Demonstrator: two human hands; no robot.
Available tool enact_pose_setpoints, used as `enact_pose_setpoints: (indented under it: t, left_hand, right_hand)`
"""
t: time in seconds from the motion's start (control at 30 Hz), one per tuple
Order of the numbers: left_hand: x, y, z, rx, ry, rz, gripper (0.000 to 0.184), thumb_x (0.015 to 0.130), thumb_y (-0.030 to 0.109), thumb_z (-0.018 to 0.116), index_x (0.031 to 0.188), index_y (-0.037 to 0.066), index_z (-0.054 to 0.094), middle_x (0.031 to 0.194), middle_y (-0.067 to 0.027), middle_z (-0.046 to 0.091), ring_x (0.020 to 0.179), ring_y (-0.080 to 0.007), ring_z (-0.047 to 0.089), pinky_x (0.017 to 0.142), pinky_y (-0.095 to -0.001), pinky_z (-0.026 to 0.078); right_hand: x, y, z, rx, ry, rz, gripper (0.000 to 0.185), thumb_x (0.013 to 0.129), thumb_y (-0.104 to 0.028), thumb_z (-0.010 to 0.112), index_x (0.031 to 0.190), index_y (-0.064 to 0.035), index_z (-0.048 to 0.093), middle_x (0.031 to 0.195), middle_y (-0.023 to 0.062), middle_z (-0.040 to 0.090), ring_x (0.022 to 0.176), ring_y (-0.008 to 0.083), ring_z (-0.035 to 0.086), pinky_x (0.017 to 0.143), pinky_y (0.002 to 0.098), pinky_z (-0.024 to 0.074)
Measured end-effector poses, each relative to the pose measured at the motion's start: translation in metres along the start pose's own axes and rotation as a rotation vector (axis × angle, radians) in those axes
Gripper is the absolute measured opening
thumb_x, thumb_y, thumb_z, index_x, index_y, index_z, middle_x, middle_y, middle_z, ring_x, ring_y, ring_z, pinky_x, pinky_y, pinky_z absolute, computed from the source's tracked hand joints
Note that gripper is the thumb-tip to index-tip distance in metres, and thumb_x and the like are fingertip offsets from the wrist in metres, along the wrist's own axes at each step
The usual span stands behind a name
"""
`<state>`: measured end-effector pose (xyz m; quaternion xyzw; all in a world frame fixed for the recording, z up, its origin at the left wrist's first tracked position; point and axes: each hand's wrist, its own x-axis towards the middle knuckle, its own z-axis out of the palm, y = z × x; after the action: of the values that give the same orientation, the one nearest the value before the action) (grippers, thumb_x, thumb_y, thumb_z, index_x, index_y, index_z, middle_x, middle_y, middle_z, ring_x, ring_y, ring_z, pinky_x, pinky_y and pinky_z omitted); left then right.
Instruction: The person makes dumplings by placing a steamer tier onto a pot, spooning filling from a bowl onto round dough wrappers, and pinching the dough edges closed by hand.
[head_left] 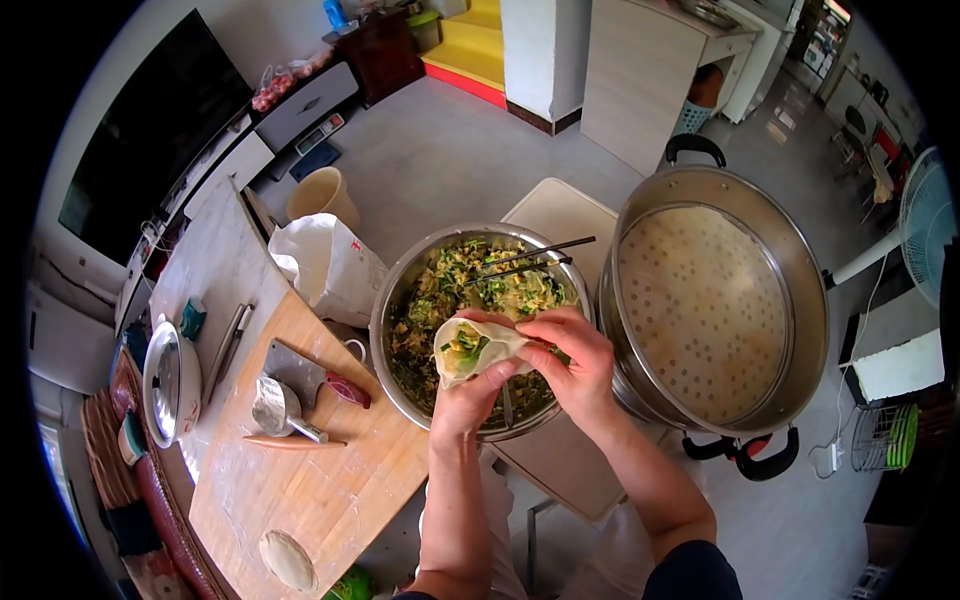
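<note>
Cupped in my left hand (466, 402) is a round dough wrapper (503, 343), partly folded, with chopped green-and-yellow filling showing at its open left end. My right hand (578, 362) pinches the wrapper's right edge between its fingers. Both hands are over a large metal bowl (383, 345) of chopped vegetable filling (425, 300). A pair of dark chopsticks (535, 260) rests across the bowl's upper right side, and a metal spoon handle (507, 408) shows below my hands. Part of the filling is hidden behind my hands.
A large steamer pot (622, 330) with a perforated liner stands on the right. On the floured wooden board (370, 490) lie a cleaver (296, 368), a metal scoop (272, 405), a thin rolling pin (295, 442) and a dough piece (288, 560). A white bag (335, 260) stands behind.
</note>
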<state>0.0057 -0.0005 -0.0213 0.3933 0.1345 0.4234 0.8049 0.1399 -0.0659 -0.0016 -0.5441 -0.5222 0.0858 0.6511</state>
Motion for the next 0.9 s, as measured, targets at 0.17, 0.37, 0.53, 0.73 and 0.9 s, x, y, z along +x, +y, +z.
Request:
enact_pose_setpoints:
  t: [0.17,0.37,0.53,0.73,0.9]
  left_hand:
    - [0.003,-0.007,-0.012,0.071,-0.069,-0.050,0.069,0.075,0.009,0.084,0.132,0.007,0.045,0.121,-0.0108,0.058,0.112,-0.0219,0.057,0.097,-0.0361,0.047]
    - [0.003,-0.005,-0.014,0.125,-0.053,-0.059,0.065,0.075,0.013,0.084,0.128,0.005,0.048,0.118,-0.0101,0.059,0.110,-0.0208,0.058,0.095,-0.0347,0.048]
    - [-0.001,-0.005,-0.007,0.216,0.003,-0.064,0.063,0.076,0.014,0.084,0.127,0.003,0.049,0.117,-0.0104,0.061,0.107,-0.0207,0.060,0.092,-0.0340,0.050]
    - [0.000,0.005,-0.010,0.238,0.013,-0.054,0.057,0.078,0.010,0.083,0.124,0.005,0.051,0.115,-0.0068,0.061,0.107,-0.0184,0.059,0.094,-0.0337,0.049]
    - [-0.001,0.012,0.000,0.443,-0.004,-0.034,0.056,0.078,0.014,0.083,0.124,0.005,0.053,0.115,-0.0067,0.061,0.107,-0.0192,0.059,0.093,-0.0342,0.048]
  right_hand:
    - [-0.008,0.014,-0.001,-0.025,-0.001,-0.032,0.017,0.074,0.003,0.076,0.089,-0.0012,0.070,0.089,0.0088,0.067,0.077,0.0234,0.066,0.067,0.0326,0.0528]
    - [0.000,0.000,-0.001,0.031,-0.013,0.082,0.017,0.073,0.003,0.076,0.087,-0.0026,0.071,0.088,0.0080,0.066,0.077,0.0237,0.065,0.065,0.0329,0.0520]
    - [-0.009,0.025,-0.006,-0.077,-0.122,-0.071,0.034,0.072,-0.001,0.080,0.105,-0.0044,0.070,0.098,0.0086,0.065,0.097,0.0251,0.062,0.076,0.0331,0.0520]
    - [-0.009,0.033,-0.003,0.570,-0.300,0.322,0.095,0.071,-0.009,0.086,0.151,-0.0122,0.034,0.143,0.0103,0.048,0.133,0.0252,0.044,0.105,0.0364,0.0429]
    - [-0.008,0.032,-0.002,0.747,-0.520,0.462,0.114,0.065,-0.009,0.090,0.156,-0.0118,0.022,0.150,0.0129,0.044,0.137,0.0230,0.043,0.111,0.0385,0.0383]
